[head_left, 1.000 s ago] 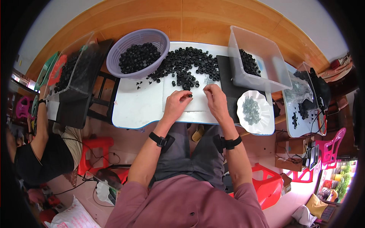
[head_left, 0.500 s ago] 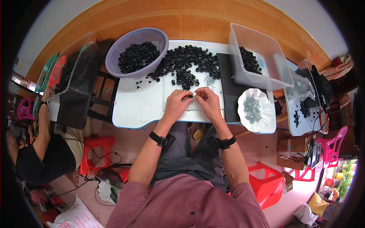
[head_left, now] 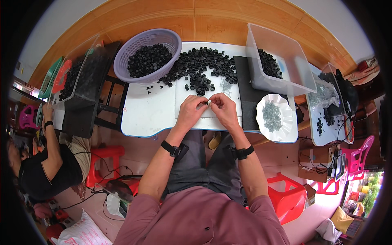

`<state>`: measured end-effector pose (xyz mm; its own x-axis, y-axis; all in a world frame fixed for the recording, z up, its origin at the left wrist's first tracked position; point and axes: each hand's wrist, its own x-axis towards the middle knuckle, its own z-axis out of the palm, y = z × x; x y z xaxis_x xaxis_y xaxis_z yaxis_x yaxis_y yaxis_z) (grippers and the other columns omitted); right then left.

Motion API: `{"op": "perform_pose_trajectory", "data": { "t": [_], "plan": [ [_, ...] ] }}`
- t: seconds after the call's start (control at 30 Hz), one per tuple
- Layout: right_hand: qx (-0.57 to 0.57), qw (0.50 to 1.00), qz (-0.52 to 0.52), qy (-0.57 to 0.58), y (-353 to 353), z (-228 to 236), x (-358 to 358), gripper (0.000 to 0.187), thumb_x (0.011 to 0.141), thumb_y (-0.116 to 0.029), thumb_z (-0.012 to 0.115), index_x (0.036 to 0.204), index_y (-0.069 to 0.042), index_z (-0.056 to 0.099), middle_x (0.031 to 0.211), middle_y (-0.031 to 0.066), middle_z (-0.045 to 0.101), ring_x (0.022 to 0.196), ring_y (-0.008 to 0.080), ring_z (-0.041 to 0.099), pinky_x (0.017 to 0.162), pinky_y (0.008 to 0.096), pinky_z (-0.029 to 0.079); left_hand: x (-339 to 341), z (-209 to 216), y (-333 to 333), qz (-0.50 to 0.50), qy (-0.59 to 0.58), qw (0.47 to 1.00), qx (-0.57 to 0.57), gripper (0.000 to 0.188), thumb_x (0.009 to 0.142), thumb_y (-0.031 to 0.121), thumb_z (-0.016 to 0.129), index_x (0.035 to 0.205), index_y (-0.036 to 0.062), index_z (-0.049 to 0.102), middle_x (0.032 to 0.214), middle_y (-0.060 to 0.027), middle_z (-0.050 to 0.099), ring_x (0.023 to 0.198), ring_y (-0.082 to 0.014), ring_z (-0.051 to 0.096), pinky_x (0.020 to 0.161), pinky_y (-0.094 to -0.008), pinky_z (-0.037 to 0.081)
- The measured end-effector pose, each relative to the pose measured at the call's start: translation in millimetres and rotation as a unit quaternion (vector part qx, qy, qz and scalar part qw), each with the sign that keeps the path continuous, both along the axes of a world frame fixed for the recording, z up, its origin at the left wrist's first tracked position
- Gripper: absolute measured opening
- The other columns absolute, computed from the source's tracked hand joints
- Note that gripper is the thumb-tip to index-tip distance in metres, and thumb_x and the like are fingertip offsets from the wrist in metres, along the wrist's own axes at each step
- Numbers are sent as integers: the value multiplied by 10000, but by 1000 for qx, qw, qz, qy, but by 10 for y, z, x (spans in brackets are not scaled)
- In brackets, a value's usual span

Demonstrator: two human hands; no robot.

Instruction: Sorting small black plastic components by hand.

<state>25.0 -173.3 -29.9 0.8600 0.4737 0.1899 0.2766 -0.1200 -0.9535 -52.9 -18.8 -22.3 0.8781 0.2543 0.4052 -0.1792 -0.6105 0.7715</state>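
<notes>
My left hand (head_left: 190,110) and my right hand (head_left: 224,110) meet fingertip to fingertip above the near part of a white board (head_left: 181,96). Both are closed in a pinch. A tiny pale piece shows between the fingertips, too small to name. Just beyond my hands, a heap of small black round caps (head_left: 202,83) spreads back over the white table (head_left: 141,116). To the right of the heap, a few small clear pieces (head_left: 225,85) lie on the board. A white scalloped bowl (head_left: 290,130) with many small clear pieces stands right of my right hand.
Black caps fill part of a purple basket (head_left: 120,67) at the back left. A clear plastic bin (head_left: 294,61) with caps stands on a black mat (head_left: 253,106). Red stools (head_left: 288,196) flank me. At far left, a co-worker (head_left: 49,167) sits beside another bin of caps.
My hands stay pinched together in nearly the same place, with only slight finger movement. The co-worker's arm at the left has shifted at the table.
</notes>
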Motion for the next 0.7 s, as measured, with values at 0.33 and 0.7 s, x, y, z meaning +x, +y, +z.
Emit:
{"op": "perform_pose_trajectory", "data": {
  "t": [0.33, 0.7],
  "plan": [
    [-27, 1000, 1, -13, 9, 36, -21, 145, 862, -17, 694, 1007, 1, 697, 848, 61, 713, 748, 113, 659, 694, 266, 543, 4, -29, 12, -13, -34, 999, 36, 205, 808, 38, 795, 1007, 26, 748, 934, -96, 742, 904, -284, 671, 792, -390, 554],
    [54, 992, 34, 109, -32, -1, 87, 92, 927, -59, 726, 992, 6, 720, 840, 16, 715, 758, 70, 634, 692, 232, 515, 1, -37, 17, 10, 9, 1000, -28, 237, 836, 54, 808, 1068, 39, 765, 963, -110, 739, 847, -213, 724, 776, -321, 585]
  ]
}}
